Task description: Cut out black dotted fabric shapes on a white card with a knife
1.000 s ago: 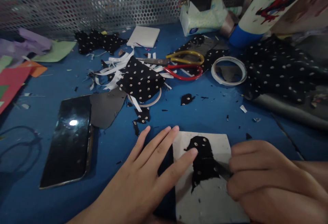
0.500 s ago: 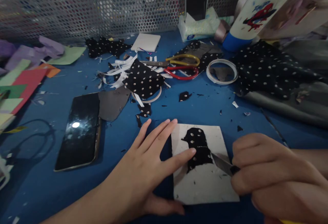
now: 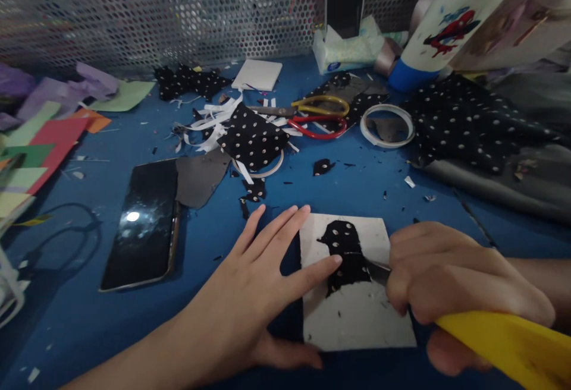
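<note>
A square white board (image 3: 357, 324) lies in front of me, with a cutout of black polka-dot fabric (image 3: 345, 235) on it. My left hand (image 3: 263, 277) is spread flat. One of its fingertips presses on the fabric's left side, another touches the board's upper left corner, and the thumb rests by the lower left corner. My right hand (image 3: 464, 277) is closed around a yellow-handled knife (image 3: 513, 342). Its metal blade reaches left to the fabric's right edge; the tip is hard to make out against the fabric.
A phone (image 3: 141, 223) lies on the left. Behind the board are scissors (image 3: 319, 118), a tape roll (image 3: 387, 144), polka-dot fabric (image 3: 473, 122) and white strips. A bottle (image 3: 446, 27) stands back right, near a tissue pack (image 3: 348, 51). Coloured paper (image 3: 53, 140) lies left, before a perforated metal panel (image 3: 178, 15).
My right hand has shifted left and slightly up, turning so the yellow handle shows and less blade is visible. My left hand keeps its place on the fabric and board.
</note>
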The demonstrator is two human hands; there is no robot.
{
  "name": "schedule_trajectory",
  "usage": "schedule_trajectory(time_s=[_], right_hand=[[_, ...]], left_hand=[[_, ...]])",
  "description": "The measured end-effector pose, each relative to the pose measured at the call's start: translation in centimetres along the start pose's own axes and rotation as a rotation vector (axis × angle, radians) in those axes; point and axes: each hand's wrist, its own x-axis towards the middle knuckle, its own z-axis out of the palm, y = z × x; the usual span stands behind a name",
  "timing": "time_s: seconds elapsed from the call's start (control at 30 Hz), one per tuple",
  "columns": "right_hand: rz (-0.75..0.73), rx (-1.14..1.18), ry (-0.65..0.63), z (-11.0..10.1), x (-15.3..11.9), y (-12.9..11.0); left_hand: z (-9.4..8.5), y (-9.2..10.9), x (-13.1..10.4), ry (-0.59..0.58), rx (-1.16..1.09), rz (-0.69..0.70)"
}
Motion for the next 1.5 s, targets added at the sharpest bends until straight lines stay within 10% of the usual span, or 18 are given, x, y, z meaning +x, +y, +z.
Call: schedule_trajectory(time_s=[1.5], right_hand=[[0.443, 0.696, 0.098, 0.1, -0.8, 1.7]], left_hand=[[0.2, -0.1, -0.1, -0.008, 0.032, 0.012]])
